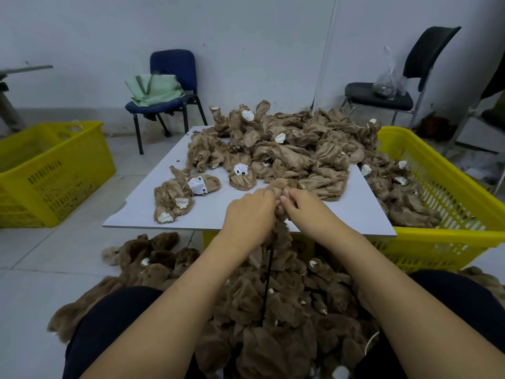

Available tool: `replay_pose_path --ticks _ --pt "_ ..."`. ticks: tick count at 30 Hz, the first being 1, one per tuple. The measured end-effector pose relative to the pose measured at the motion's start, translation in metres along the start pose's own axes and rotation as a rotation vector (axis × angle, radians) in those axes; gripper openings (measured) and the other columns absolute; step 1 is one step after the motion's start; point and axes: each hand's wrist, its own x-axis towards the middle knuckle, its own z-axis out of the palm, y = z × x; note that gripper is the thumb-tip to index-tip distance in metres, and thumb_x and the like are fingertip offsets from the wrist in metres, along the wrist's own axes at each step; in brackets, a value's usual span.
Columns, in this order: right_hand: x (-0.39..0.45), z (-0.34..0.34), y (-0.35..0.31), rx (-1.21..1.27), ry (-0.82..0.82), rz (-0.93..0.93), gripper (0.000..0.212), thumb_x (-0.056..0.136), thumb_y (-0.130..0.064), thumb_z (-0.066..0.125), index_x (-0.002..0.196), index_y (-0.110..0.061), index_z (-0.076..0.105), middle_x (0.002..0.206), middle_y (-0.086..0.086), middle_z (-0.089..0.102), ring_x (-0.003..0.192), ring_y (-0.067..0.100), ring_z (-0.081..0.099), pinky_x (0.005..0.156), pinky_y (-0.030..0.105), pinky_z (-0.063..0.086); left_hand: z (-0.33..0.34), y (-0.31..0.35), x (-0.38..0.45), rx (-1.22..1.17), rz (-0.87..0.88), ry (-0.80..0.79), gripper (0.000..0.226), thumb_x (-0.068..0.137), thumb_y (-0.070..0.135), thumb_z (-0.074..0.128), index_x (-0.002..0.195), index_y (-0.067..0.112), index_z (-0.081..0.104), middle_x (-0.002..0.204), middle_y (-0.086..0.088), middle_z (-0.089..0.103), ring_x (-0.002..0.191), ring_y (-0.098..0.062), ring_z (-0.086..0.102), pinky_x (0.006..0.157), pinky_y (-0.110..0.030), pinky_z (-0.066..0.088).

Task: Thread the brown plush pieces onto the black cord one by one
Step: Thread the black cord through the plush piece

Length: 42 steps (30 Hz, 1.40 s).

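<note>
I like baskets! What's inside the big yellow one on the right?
The yellow slatted plastic basket holds brown plush pieces with white patches. Its bottom is hidden beneath them, and the white board covers its near-left part.

Plush pieces (287, 149) light brown, some with white patches and small black dots. Cord (269, 269) black. Worktop (153, 198) pale grey-white. Baskets yellow: left basket (54, 170), right basket (451, 203). One chair (175, 67) dark blue, holding a pale green bag (153, 90) with grey-green straps. Other chair (404, 77) black. Wall (246, 36) white. Floor (41, 255) light grey tile. Trousers (109, 324) dark navy.
</note>
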Motion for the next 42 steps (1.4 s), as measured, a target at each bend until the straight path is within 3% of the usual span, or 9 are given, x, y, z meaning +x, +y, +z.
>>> replay_pose_path --ticks 4,11,16,23,26,31,35,38,42 --pt "-0.001 0.007 0.001 -0.167 0.003 -0.058 0.03 0.109 -0.025 0.037 0.08 -0.019 0.043 0.078 0.003 0.051 0.076 0.028 0.052 0.063 0.039 0.039 -0.005 0.012 0.005 0.05 0.004 -0.135 0.012 0.098 0.015 0.054 0.109 0.01 0.056 0.089 -0.002 0.058 0.069 -0.022 0.054 0.047 -0.029 0.016" --pt "-0.003 0.012 0.007 -0.228 0.014 -0.069 0.025 0.109 -0.023 0.034 0.118 -0.008 0.051 0.099 0.014 0.063 0.089 0.035 0.063 0.076 0.049 0.052 0.002 0.013 0.011 0.0 0.055 -0.194 0.015 0.095 0.014 0.056 0.109 0.01 0.057 0.103 -0.005 0.064 0.087 -0.026 0.064 0.048 -0.029 0.021" --pt "-0.003 0.01 0.011 -0.287 0.005 -0.075 0.021 0.107 -0.021 0.035 0.115 -0.007 0.048 0.102 0.016 0.062 0.09 0.037 0.061 0.075 0.05 0.051 0.005 0.018 0.013 -0.024 0.064 -0.164 0.017 0.095 0.01 0.054 0.111 0.009 0.058 0.107 -0.008 0.065 0.094 -0.027 0.065 0.06 -0.034 0.032" --pt "-0.005 0.011 0.017 -0.339 0.08 -0.128 0.024 0.107 -0.024 0.038 0.109 -0.007 0.055 0.118 0.01 0.051 0.11 0.028 0.048 0.092 0.044 0.043 0.013 0.004 -0.002 -0.335 0.017 0.163 0.029 0.098 0.021 0.058 0.072 0.015 0.049 0.111 -0.008 0.048 0.102 -0.025 0.044 0.073 -0.035 0.036" --pt "-0.001 0.005 0.017 -0.167 0.067 -0.07 0.022 0.104 -0.019 0.043 0.107 -0.003 0.057 0.128 0.007 0.046 0.117 0.023 0.044 0.099 0.037 0.038 0.007 -0.002 -0.005 -0.642 0.018 0.186 0.035 0.089 0.022 0.074 0.068 0.013 0.046 0.109 -0.004 0.048 0.102 -0.018 0.043 0.081 -0.027 0.04" --pt "0.002 -0.003 0.011 0.306 0.168 0.086 0.01 0.095 -0.007 0.053 0.097 -0.012 0.061 0.104 0.004 0.059 0.094 0.019 0.059 0.076 0.029 0.048 0.007 0.01 -0.007 -0.751 0.015 0.249 0.032 0.085 0.025 0.078 0.105 0.02 0.053 0.098 0.004 0.052 0.091 -0.013 0.048 0.076 -0.022 0.041" --pt "0.0 -0.003 0.002 0.703 0.157 0.193 0.016 0.102 -0.025 0.056 0.1 -0.016 0.069 0.088 -0.001 0.071 0.081 0.013 0.069 0.069 0.025 0.054 0.003 0.012 -0.004 -0.976 -0.172 0.203 0.046 0.083 0.022 0.081 0.121 0.023 0.055 0.078 0.001 0.057 0.068 -0.009 0.055 0.064 -0.024 0.048" --pt "-0.002 -0.005 0.001 0.725 0.101 0.129 0.027 0.103 -0.031 0.056 0.088 -0.015 0.071 0.074 0.001 0.073 0.073 0.015 0.071 0.064 0.02 0.052 -0.003 0.006 0.004 -1.197 -0.245 0.106 0.019 0.096 0.025 0.068 0.114 0.022 0.063 0.071 -0.007 0.062 0.06 -0.01 0.058 0.06 -0.031 0.051" --pt "0.0 -0.003 0.001 0.693 -0.031 0.156 0.018 0.101 -0.02 0.056 0.111 -0.013 0.069 0.096 0.002 0.077 0.087 0.012 0.074 0.071 0.022 0.056 -0.009 -0.005 0.01 -0.969 -0.311 0.097 0.012 0.099 0.027 0.059 0.092 0.022 0.067 0.062 0.003 0.055 0.05 -0.002 0.048 0.052 -0.025 0.042"
